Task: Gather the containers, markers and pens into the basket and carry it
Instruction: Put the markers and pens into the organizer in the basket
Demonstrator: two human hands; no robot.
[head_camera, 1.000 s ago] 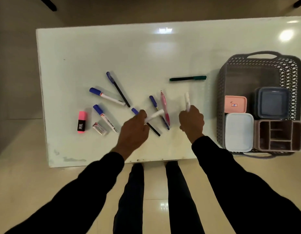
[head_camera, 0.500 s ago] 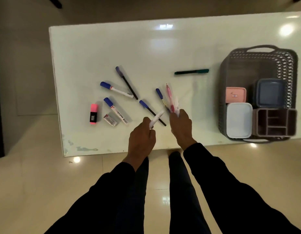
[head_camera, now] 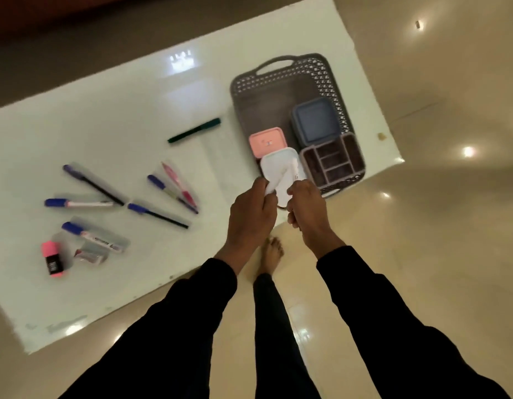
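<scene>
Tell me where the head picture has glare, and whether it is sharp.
Head view: glare on the table and bright spots on the floor; the scene is dim and tilted; the pens and the left hand look slightly blurred.

A white glossy desk (head_camera: 134, 116) carries everything. Toward its right end stands a grey perforated basket (head_camera: 249, 90). Just left of the basket lies a dark green pen (head_camera: 194, 130), alone. Further left lies a loose scatter: a pink pen (head_camera: 179, 184) beside a blue-capped pen (head_camera: 166, 189), a blue-capped black pen (head_camera: 157, 216), another blue-capped black pen (head_camera: 92, 184), and two blue-capped white markers (head_camera: 78, 203) (head_camera: 95, 237). Near the desk's left front lie a pink highlighter (head_camera: 52, 258) and, just beside it, a small eraser (head_camera: 90, 256).
</scene>
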